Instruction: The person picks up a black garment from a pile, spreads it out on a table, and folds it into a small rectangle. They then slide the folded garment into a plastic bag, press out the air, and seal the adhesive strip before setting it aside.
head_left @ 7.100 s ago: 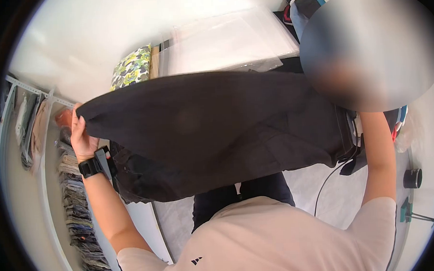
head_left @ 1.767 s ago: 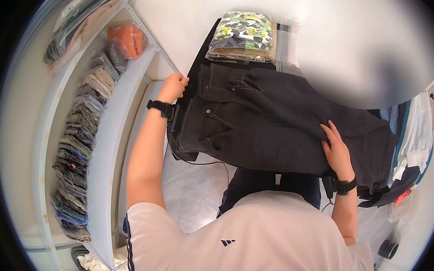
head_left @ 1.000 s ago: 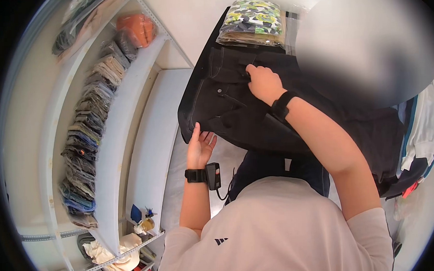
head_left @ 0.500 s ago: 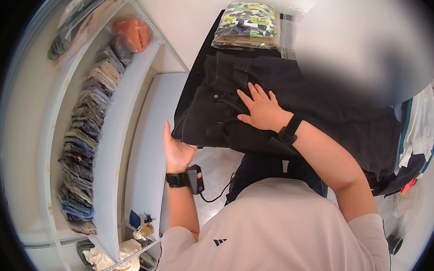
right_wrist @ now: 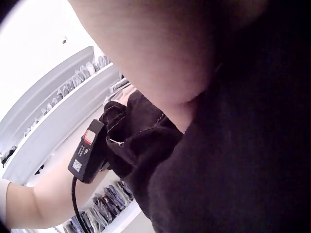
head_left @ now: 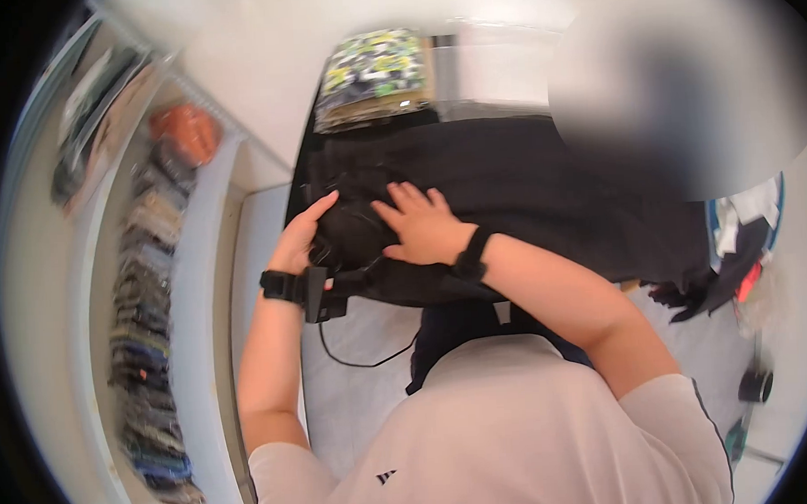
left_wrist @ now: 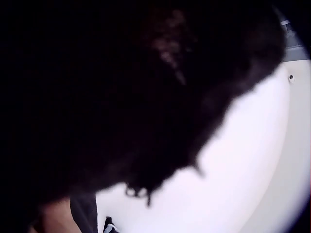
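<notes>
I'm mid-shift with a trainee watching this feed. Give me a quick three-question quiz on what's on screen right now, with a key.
1. True or false: the right hand lies with fingers spread on the black trousers.
2. Where is the left hand?
A. on the shelf of folded clothes
B. at the left end of the trousers, cupped round the bunched cloth
C. on the patterned bundle
3. Fill in: beyond the trousers, at the far end of the table, lies a green and yellow ____ bundle of cloth.

Key:
1. True.
2. B. The shelf of folded clothes is further left, untouched.
3. Patterned.
</notes>
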### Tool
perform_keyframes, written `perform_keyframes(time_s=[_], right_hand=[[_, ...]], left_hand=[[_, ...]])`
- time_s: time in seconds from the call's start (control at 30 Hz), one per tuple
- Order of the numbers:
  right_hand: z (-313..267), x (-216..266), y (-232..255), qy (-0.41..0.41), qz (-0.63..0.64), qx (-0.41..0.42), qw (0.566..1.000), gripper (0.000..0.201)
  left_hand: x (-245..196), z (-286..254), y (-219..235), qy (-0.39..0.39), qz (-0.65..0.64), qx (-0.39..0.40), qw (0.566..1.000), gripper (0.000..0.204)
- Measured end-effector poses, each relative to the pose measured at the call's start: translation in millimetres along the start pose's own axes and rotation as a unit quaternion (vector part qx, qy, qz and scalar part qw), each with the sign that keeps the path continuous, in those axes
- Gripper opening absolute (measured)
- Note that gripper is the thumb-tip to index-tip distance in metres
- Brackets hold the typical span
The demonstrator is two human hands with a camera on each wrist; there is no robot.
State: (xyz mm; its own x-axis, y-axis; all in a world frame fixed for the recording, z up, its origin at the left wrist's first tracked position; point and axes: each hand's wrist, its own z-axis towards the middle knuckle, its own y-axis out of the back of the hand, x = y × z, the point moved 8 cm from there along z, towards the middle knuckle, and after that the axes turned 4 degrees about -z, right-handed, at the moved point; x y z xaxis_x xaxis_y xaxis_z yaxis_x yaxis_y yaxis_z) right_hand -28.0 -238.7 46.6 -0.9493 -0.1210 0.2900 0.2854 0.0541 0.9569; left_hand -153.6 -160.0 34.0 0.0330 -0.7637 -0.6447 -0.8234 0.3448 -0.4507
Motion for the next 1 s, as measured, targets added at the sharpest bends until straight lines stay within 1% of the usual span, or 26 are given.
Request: perform_keyframes(time_s=[0.07, 0.17, 0.2, 0.23, 0.27, 0.3, 0.33, 0.37, 0.4, 0.47, 0.5, 0.53, 0.57, 0.6, 0.63, 0.67, 0.7, 0.73, 0.77, 0.8, 0.83, 0.87, 0.9, 0.93, 0.97, 1.0], right_hand=[[-0.9, 0.5, 0.4, 0.004, 0.014, -0.008, 1.0, 0.079], [-1.4, 0.2, 2.3, -0.004, 0.047, -0.007, 0.999, 0.078], [-0.8, -3.5, 3.0, -0.01, 0.046, -0.01, 0.999, 0.078], [0.1, -5.8, 4.1, -0.01, 0.099, -0.019, 0.995, 0.077], [0.4, -7.5, 4.8, -0.007, 0.151, -0.027, 0.988, 0.077], [-1.2, -12.1, 11.9, -0.012, 0.193, -0.086, 0.977, 0.066], [0.2, -18.8, 17.6, -0.01, 0.192, -0.085, 0.978, 0.066], [2.6, -26.7, 23.3, 0.036, 0.419, -0.059, 0.905, 0.059], [-0.6, -30.8, 28.8, 0.077, 0.622, -0.026, 0.779, 0.054], [-36.4, -49.7, 61.2, -0.032, 0.761, -0.038, 0.647, 0.04], [-45.6, -64.1, 62.5, -0.026, 0.816, -0.023, 0.577, 0.038], [-55.4, -77.3, 63.7, -0.022, 0.865, -0.009, 0.501, 0.036], [-72.2, -80.2, 74.5, -0.039, 0.89, 0.0, 0.454, 0.041], [-91.0, -81.6, 84.5, -0.057, 0.912, 0.008, 0.406, 0.048], [-113.4, -109.5, 80.3, -0.115, 0.841, -0.074, 0.524, 0.046], [-128.0, -126.0, 80.5, -0.066, 0.811, -0.137, 0.565, 0.044], [-144.7, -141.9, 80.7, -0.021, 0.775, -0.203, 0.599, 0.041], [-150.2, -173.0, 50.5, -0.03, 0.81, -0.196, 0.553, 0.037], [-155.7, -203.6, 20.9, -0.039, 0.842, -0.19, 0.504, 0.033], [-163.8, -186.9, 51.9, 0.1, 0.796, -0.19, 0.566, 0.036], [-157.2, -195.6, 41.0, 0.012, 0.867, -0.145, 0.476, 0.04], [-153.0, -199.7, 29.4, -0.077, 0.919, -0.095, 0.375, 0.045], [-164.4, -191.9, 41.7, -0.134, 0.903, -0.073, 0.401, 0.053], [-171.8, -205.8, 52.4, -0.178, 0.845, -0.149, 0.482, 0.045], [-183.0, -213.4, 72.7, -0.261, 0.735, -0.24, 0.578, 0.04], [-196.3, -212.7, 100.2, -0.336, 0.598, -0.32, 0.654, 0.036]], left_hand=[[1.0, 6.3, -11.3, 0.003, 0.01, 0.018, 1.0, 0.028], [3.6, 17.6, -18.6, 0.019, 0.005, 0.031, 0.999, 0.027], [-0.2, 16.5, -26.2, -0.008, -0.005, 0.034, 0.999, 0.026], [-5.5, 14.1, -32.6, -0.035, -0.016, 0.034, 0.999, 0.026], [-7.0, 11.4, -39.5, -0.035, -0.015, 0.034, 0.999, 0.026], [-10.5, 4.0, -55.1, -0.045, -0.015, 0.038, 0.998, 0.024], [-14.4, -2.7, -71.2, -0.056, -0.016, 0.042, 0.997, 0.023], [-16.4, -6.7, -84.8, -0.057, -0.019, 0.04, 0.997, 0.023], [-24.0, -10.9, -103.4, -0.1, 0.032, 0.064, 0.992, 0.022], [-32.3, -24.5, -150.4, -0.176, 0.118, 0.089, 0.973, 0.019], [-31.8, -32.7, -179.4, -0.209, 0.152, 0.09, 0.962, 0.017], [-23.3, -38.1, -210.1, -0.212, 0.183, 0.135, 0.95, 0.017], [-11.8, -30.2, -232.9, -0.238, 0.284, 0.165, 0.914, 0.027], [0.0, -23.2, -255.3, -0.269, 0.376, 0.192, 0.866, 0.039], [22.1, -8.7, -270.3, -0.269, 0.464, 0.194, 0.821, 0.047], [37.2, -22.3, -283.6, -0.309, 0.512, 0.174, 0.782, 0.054], [51.9, -40.8, -303.3, -0.328, 0.548, 0.242, 0.731, 0.058], [60.0, -59.4, -303.9, -0.501, 0.558, 0.218, 0.625, 0.05], [65.2, -72.4, -300.2, -0.531, 0.548, 0.206, 0.613, 0.043], [67.7, -83.7, -296.0, -0.559, 0.537, 0.194, 0.601, 0.036], [70.9, -86.5, -286.5, -0.558, 0.537, 0.193, 0.602, 0.036], [69.3, -83.3, -268.5, -0.538, 0.533, 0.177, 0.628, 0.029], [65.4, -80.6, -249.6, -0.518, 0.528, 0.16, 0.654, 0.023], [57.1, -77.9, -228.6, -0.494, 0.528, 0.121, 0.68, 0.02], [49.3, -74.4, -205.4, -0.501, 0.532, 0.071, 0.679, 0.021], [46.1, -65.4, -178.9, -0.446, 0.507, 0.025, 0.737, 0.023]])
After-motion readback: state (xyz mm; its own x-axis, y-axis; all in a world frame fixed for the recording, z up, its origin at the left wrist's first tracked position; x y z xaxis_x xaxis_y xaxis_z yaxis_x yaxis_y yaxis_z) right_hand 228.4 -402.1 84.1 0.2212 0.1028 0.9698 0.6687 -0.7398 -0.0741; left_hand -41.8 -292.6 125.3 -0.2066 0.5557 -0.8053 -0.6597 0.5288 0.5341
